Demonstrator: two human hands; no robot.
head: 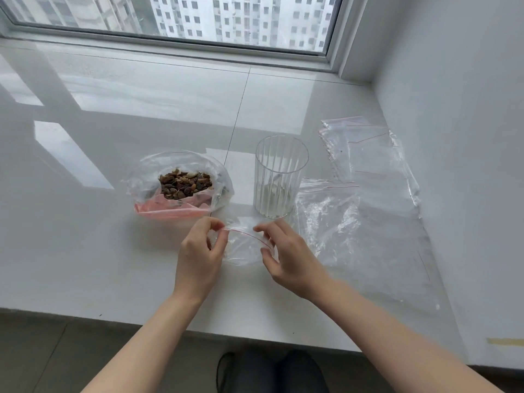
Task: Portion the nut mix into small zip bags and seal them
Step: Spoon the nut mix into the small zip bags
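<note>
A small clear zip bag (243, 246) with a red zip line is held just above the white sill. My left hand (200, 255) pinches its top left corner. My right hand (286, 259) pinches the zip strip at its right end. The bag looks empty. Behind my left hand lies a large open plastic bag (181, 184) holding the brown nut mix (184, 182). A ribbed clear plastic cup (279, 177) stands upright behind my right hand, with a few bits at its bottom.
A stack of flat empty zip bags (365, 154) lies at the right by the wall, and larger clear plastic (354, 228) spreads toward the sill's front edge (170, 326). A window frame runs along the back. The wall closes the right side.
</note>
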